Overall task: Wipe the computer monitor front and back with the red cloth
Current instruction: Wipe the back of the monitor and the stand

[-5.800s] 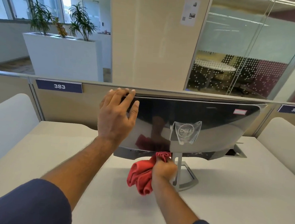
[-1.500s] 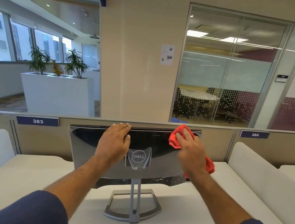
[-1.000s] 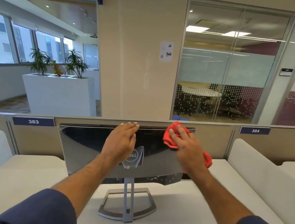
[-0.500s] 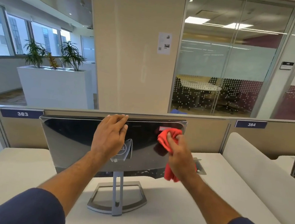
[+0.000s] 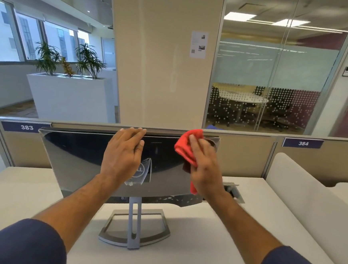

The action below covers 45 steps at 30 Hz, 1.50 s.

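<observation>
From the head camera, the Dell monitor stands on its silver stand on the white desk, its glossy black back turned toward the person. The left hand lies flat and open on the back panel near the middle, fingers together and reaching up to the top edge, clamped on nothing. The right hand lies flat with fingers extended, pressing the red cloth against the upper right part of the back, near the right corner; the cloth bunches out above the fingers and a strip hangs below the palm.
</observation>
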Each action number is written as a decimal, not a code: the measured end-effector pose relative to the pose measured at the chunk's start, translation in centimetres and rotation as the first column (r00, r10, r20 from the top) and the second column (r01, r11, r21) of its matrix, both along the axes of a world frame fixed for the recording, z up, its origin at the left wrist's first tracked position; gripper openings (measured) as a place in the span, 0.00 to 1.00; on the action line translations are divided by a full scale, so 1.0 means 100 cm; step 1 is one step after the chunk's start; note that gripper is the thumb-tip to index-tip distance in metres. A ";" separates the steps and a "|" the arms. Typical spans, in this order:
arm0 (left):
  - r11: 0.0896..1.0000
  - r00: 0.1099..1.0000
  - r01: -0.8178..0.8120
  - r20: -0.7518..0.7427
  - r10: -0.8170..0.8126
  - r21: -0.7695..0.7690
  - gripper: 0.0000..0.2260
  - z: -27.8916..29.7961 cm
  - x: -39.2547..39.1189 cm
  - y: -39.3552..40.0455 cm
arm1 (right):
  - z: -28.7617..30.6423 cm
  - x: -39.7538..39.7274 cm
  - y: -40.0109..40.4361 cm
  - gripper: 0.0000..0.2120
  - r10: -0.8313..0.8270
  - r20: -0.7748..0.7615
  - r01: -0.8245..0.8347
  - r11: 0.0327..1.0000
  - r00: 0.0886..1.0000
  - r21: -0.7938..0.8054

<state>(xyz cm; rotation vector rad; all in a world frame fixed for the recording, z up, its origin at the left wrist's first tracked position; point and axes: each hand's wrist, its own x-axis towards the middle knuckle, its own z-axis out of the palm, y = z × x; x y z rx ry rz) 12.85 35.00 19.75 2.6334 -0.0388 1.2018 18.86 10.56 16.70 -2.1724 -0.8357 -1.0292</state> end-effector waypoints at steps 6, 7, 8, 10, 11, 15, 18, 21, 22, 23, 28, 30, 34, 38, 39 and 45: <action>1.000 1.000 -0.002 0.002 0.002 0.016 0.18 0.002 0.001 0.000 | -0.061 -0.018 0.015 0.34 0.075 -0.067 -0.100 0.842 0.995 -0.529; 1.000 1.000 -0.002 0.004 0.002 0.011 0.19 0.002 0.001 0.000 | -0.072 -0.020 0.009 0.32 0.059 -0.122 -0.120 0.801 0.991 -0.587; 1.000 1.000 -0.004 0.007 0.004 0.005 0.19 0.001 0.000 -0.001 | -0.081 -0.020 0.002 0.30 0.036 -0.179 -0.141 0.773 0.983 -0.619; 1.000 1.000 -0.005 0.008 0.005 -0.012 0.20 -0.001 -0.001 -0.002 | -0.085 -0.018 -0.013 0.27 0.023 -0.230 -0.157 0.796 0.973 -0.585; 1.000 1.000 -0.004 0.008 0.004 -0.018 0.20 -0.001 0.000 -0.002 | -0.083 -0.016 -0.019 0.27 0.032 -0.206 -0.141 0.830 0.978 -0.540; 1.000 1.000 0.001 0.020 0.000 -0.019 0.19 -0.003 0.002 -0.002 | -0.057 -0.005 -0.017 0.36 0.007 -0.037 -0.015 0.976 0.999 -0.218; 0.999 0.999 -0.001 0.038 0.002 -0.036 0.18 -0.004 0.003 -0.003 | -0.036 -0.004 0.014 0.34 -0.015 -0.020 0.014 0.999 1.000 -0.037; 1.000 0.999 0.013 0.051 -0.011 -0.028 0.17 -0.004 0.004 -0.002 | -0.042 -0.009 0.042 0.32 0.040 0.031 -0.033 0.981 0.999 -0.190; 0.999 0.998 0.017 0.054 -0.015 -0.028 0.16 -0.004 0.005 -0.001 | -0.051 -0.012 0.047 0.31 0.080 0.048 -0.064 0.958 0.996 -0.278; 0.999 0.998 0.020 0.055 -0.018 -0.035 0.16 -0.003 0.005 -0.001 | -0.061 -0.015 0.049 0.30 0.120 0.055 -0.091 0.925 0.991 -0.368; 0.998 0.997 0.025 0.069 -0.021 -0.051 0.16 -0.006 0.002 -0.004 | -0.099 -0.020 0.031 0.27 0.148 -0.084 -0.166 0.738 0.985 -0.654; 0.998 0.997 0.030 0.073 -0.026 -0.061 0.16 -0.006 0.002 -0.004 | -0.103 -0.018 0.018 0.27 0.134 -0.109 -0.172 0.740 0.985 -0.650; 0.997 0.998 0.024 0.065 -0.019 -0.069 0.18 -0.007 0.003 -0.005 | -0.084 -0.001 -0.007 0.26 0.130 0.027 -0.101 0.870 0.991 -0.483; 0.999 0.999 0.029 0.048 -0.026 -0.046 0.19 -0.006 0.004 -0.003 | -0.035 0.021 -0.025 0.27 -0.045 0.180 0.057 0.996 0.983 -0.064; 0.999 0.999 0.028 0.041 -0.027 -0.035 0.19 -0.005 0.003 -0.002 | -0.021 0.024 -0.028 0.26 -0.095 0.164 0.088 0.995 0.982 0.047; 0.999 0.999 0.026 0.027 -0.025 -0.042 0.19 -0.003 0.003 -0.002 | -0.007 0.033 -0.029 0.28 -0.130 0.071 0.106 0.957 0.989 0.272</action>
